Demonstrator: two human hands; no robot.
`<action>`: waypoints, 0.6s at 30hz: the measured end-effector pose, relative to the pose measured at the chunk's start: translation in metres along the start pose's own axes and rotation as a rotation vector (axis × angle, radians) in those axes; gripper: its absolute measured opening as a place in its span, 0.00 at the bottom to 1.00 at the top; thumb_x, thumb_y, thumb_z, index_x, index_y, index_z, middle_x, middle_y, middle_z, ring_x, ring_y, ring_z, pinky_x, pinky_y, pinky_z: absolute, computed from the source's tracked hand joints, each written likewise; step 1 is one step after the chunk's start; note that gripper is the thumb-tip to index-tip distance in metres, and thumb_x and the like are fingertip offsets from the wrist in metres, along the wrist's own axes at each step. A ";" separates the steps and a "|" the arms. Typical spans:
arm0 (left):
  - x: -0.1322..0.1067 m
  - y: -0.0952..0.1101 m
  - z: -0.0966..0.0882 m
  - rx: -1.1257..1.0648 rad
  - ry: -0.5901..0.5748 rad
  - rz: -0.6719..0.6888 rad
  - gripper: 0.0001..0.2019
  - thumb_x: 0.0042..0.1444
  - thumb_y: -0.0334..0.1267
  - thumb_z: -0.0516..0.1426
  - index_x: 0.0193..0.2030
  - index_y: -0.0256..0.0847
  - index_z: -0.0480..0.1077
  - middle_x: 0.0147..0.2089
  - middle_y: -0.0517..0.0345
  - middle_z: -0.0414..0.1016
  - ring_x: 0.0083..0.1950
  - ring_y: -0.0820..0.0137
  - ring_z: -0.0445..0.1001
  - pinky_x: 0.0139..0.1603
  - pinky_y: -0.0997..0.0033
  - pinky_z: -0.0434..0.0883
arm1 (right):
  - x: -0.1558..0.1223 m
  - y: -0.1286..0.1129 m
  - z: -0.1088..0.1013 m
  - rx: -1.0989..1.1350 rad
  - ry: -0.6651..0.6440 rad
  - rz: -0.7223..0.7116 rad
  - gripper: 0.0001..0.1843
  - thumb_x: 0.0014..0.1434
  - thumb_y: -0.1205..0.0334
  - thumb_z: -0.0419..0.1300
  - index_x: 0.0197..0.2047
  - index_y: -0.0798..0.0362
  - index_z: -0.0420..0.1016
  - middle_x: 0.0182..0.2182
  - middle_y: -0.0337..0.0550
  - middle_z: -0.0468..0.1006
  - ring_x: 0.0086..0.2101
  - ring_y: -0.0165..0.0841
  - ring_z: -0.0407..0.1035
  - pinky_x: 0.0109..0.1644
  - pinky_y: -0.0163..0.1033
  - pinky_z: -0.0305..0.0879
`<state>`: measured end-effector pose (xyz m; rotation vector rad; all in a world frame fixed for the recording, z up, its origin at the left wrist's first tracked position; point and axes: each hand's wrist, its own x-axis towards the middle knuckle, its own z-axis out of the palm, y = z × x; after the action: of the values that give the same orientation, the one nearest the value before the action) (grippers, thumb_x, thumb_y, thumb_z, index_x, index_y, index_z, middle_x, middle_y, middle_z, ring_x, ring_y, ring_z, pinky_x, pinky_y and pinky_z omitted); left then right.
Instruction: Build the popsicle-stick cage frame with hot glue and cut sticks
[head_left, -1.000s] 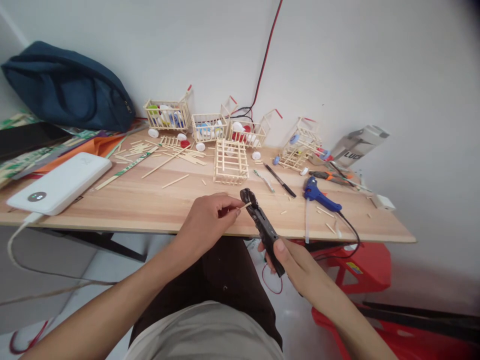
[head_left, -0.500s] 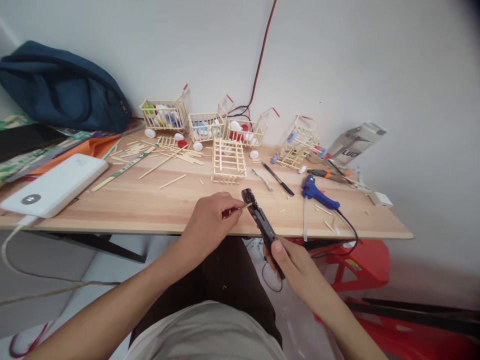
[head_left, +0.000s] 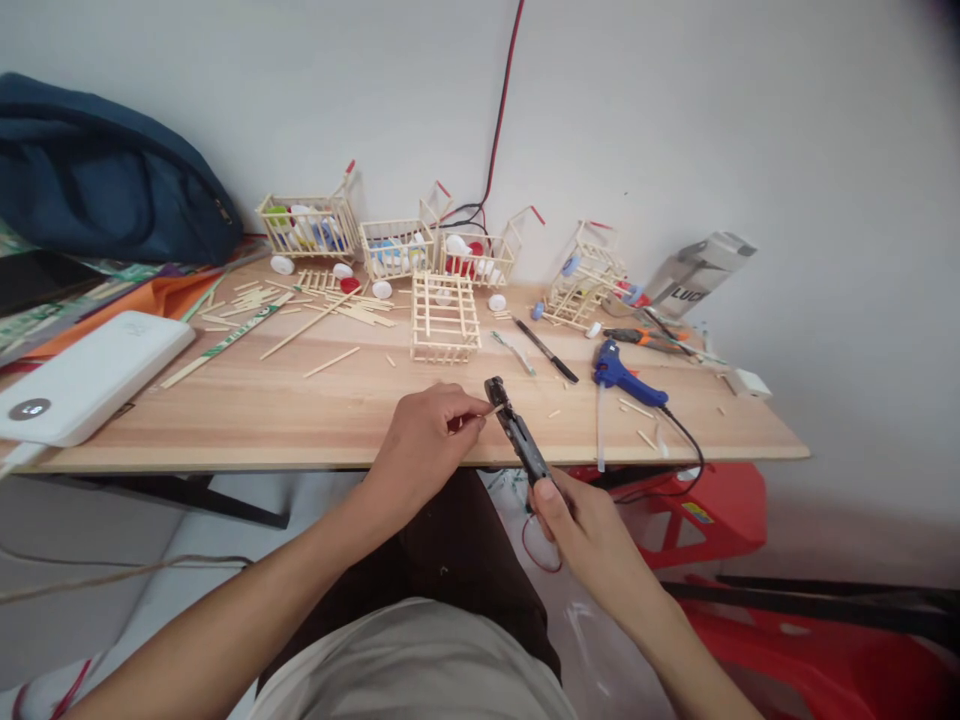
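Note:
My left hand (head_left: 435, 435) pinches a short wooden stick (head_left: 495, 409) between thumb and fingertips. The stick's far end reaches the jaws of a black hand tool, which looks like wire-stripping pliers (head_left: 517, 430). My right hand (head_left: 574, 510) is wrapped round the handles of these pliers, jaws pointing up and left. Both hands are over the front edge of the wooden table (head_left: 337, 420). Beyond them sits a stick-built basket frame (head_left: 445, 318). Whether the jaws touch the stick is too small to tell.
Several small stick carts (head_left: 311, 225) stand along the wall. Loose sticks (head_left: 352, 305) lie at the left, near a white power bank (head_left: 97, 375) and a blue bag (head_left: 105, 170). A black pen (head_left: 546, 350) and a blue glue gun (head_left: 626, 375) lie at the right. Below is a red stool (head_left: 720, 515).
The view has shifted a little, so the table's things appear slightly further left. Both hands keep their hold on the stick and the pliers, with the handles now gripped closer together.

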<state>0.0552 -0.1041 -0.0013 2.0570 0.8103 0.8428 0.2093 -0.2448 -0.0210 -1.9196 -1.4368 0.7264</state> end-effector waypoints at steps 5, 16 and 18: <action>0.005 -0.002 0.005 -0.010 -0.027 -0.016 0.10 0.55 0.26 0.57 0.36 0.36 0.80 0.32 0.57 0.79 0.35 0.71 0.73 0.36 0.74 0.64 | 0.002 0.006 0.002 -0.022 0.022 0.025 0.26 0.65 0.39 0.44 0.28 0.52 0.64 0.18 0.34 0.62 0.21 0.29 0.55 0.27 0.34 0.50; 0.010 -0.012 0.012 -0.008 -0.083 -0.068 0.10 0.53 0.25 0.57 0.38 0.35 0.80 0.35 0.55 0.81 0.37 0.70 0.75 0.37 0.74 0.65 | 0.007 0.021 0.013 -0.082 0.083 0.026 0.26 0.64 0.40 0.44 0.24 0.50 0.60 0.14 0.35 0.62 0.19 0.30 0.57 0.23 0.35 0.50; 0.010 -0.013 0.013 -0.004 -0.099 -0.076 0.11 0.53 0.25 0.57 0.38 0.35 0.80 0.35 0.56 0.81 0.36 0.70 0.75 0.37 0.74 0.64 | 0.007 0.023 0.016 -0.091 0.092 0.024 0.26 0.64 0.40 0.44 0.23 0.50 0.60 0.14 0.35 0.62 0.18 0.30 0.57 0.23 0.35 0.50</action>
<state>0.0677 -0.0951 -0.0153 2.0343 0.8255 0.6948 0.2136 -0.2405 -0.0490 -2.0157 -1.4139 0.5851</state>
